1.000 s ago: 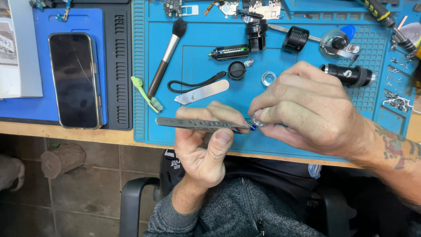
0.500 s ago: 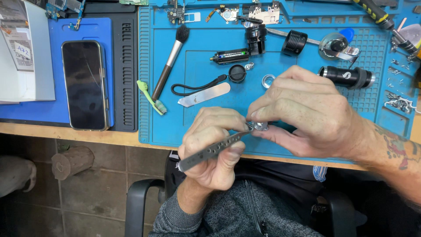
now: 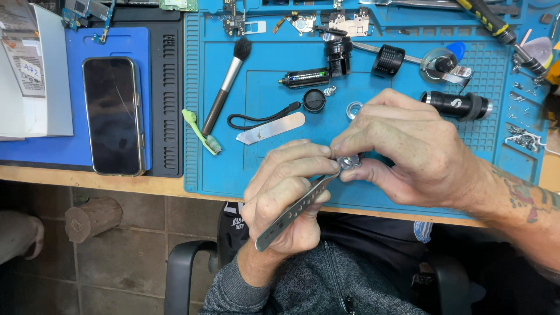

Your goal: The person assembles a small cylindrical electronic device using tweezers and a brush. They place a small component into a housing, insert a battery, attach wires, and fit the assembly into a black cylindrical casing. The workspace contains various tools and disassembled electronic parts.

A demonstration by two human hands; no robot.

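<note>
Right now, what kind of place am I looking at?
Probably a small electronics repair bench: a blue work mat, a smartphone, loose circuit boards, and tweezers in the left hand.

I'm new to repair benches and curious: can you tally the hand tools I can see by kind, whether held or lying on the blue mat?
Tweezers, held in the left hand: 1
Brushes, one black-bristled, one green: 2
Flat metal pry blade: 1
Screwdriver: 1
Total: 5
</note>
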